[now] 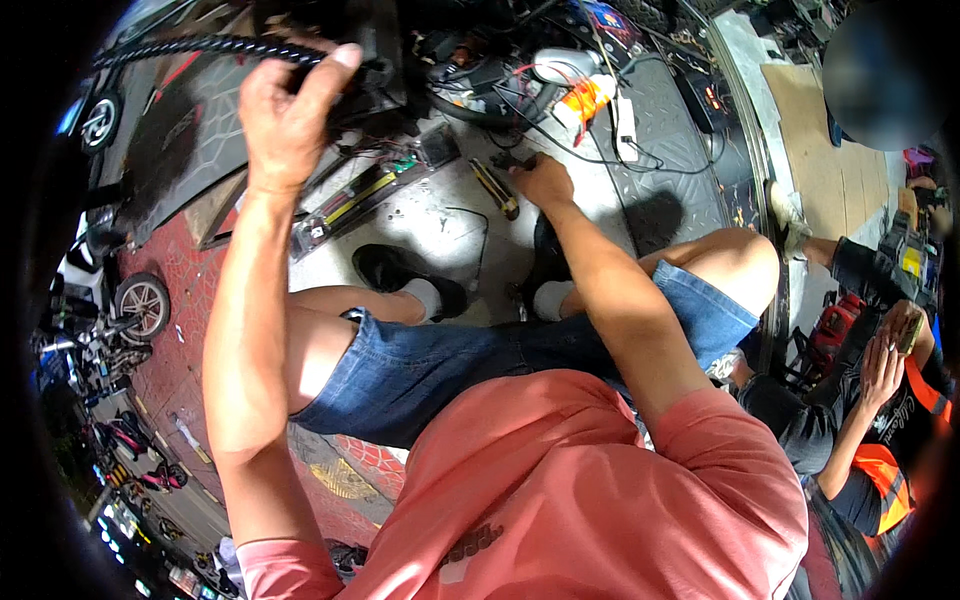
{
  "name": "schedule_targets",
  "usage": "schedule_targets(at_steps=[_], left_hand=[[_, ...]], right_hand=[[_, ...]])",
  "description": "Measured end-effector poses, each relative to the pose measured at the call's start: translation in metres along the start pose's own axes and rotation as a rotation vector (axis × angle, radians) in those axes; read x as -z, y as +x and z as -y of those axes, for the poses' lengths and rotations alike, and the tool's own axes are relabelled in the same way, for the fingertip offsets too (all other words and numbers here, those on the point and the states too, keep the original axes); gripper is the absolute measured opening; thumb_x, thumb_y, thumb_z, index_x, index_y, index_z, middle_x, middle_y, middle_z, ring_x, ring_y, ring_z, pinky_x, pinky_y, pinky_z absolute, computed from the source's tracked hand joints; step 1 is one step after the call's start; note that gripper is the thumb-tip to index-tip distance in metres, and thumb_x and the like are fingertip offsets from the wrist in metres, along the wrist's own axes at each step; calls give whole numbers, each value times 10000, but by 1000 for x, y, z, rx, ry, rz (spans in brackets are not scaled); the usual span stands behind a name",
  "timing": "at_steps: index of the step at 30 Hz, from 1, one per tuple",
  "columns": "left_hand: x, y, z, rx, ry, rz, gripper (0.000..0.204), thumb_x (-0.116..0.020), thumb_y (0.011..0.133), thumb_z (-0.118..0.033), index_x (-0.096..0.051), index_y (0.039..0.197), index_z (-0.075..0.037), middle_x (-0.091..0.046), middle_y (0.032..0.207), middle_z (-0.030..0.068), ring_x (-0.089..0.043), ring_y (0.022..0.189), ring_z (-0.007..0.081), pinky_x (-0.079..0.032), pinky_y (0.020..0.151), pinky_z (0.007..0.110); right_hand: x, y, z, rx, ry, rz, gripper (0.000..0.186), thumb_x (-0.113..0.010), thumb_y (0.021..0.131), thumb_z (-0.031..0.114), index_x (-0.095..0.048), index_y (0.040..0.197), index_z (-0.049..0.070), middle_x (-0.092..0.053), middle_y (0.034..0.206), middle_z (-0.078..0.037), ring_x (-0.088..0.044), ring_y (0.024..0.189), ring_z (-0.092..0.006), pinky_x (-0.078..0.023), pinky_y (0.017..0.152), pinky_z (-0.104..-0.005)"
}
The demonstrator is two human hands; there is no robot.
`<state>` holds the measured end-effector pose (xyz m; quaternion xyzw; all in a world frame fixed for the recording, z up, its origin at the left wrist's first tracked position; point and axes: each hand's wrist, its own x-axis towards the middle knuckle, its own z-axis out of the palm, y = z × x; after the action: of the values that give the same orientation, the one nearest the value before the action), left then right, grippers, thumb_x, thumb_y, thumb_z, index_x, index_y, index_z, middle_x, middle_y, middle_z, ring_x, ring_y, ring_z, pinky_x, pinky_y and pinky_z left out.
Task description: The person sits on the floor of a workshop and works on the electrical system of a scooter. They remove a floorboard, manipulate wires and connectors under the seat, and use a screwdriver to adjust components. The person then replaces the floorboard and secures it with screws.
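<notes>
At the upper left, my left hand point(285, 125) is closed around a black spiral-wrapped cable point(200, 47), its thumb pointing up and right; some fingers are hidden. My right hand point(545, 182) reaches low to the pale floor with its fingers drawn together at a small dark piece point(513, 162), too unclear to name. Just left of it lies a yellow-and-black utility knife point(493, 189). A long clear-and-black strip point(365, 197) with yellow and green parts rests on the floor between my two hands.
Tangled wires point(480, 95) and dark parts fill the top middle. An orange-and-white container point(585, 102), a white power strip point(625, 130) and a black box with a red display point(712, 97) stand right. A motorbike wheel point(143, 307) is left; another person's hand point(882, 368) is right.
</notes>
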<state>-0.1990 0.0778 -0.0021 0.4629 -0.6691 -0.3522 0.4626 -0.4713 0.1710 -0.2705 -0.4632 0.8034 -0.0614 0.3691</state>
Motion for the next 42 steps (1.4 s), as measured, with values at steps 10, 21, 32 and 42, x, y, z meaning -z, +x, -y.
schedule_targets(at_steps=[10,21,32,42], left_hand=[[0,0,-5,22,97,-20,375,-771,928,-301,-623,735,-15,-492,706,-45,-402,680,89,-340,607,308],[38,16,45,116,221,14,412,-744,925,-362,-695,1043,30,-698,960,132,-624,826,231,-521,803,363],[78,58,60,-610,989,358,646,-797,824,-310,-604,1356,2,-708,1165,225,-657,1015,411,-497,879,470],[71,54,62,69,347,250,496,-701,916,-168,-592,1369,1,-688,1209,173,-654,1077,303,-523,952,413]], right_hand=[[213,-128,57,451,490,-297,332,-804,879,275,-717,1094,38,-707,821,-77,-658,778,-135,-533,745,-296],[227,-331,-210,-157,318,-709,334,-740,905,369,-694,973,45,-673,760,-138,-662,713,-299,-512,680,-427],[-172,-404,-379,-721,365,187,493,-687,888,486,-759,1071,35,-725,1079,-258,-694,1070,-395,-537,942,-483],[-74,-257,-348,-403,222,-150,370,-660,879,388,-741,941,33,-725,1039,-237,-685,1054,-400,-544,908,-505]])
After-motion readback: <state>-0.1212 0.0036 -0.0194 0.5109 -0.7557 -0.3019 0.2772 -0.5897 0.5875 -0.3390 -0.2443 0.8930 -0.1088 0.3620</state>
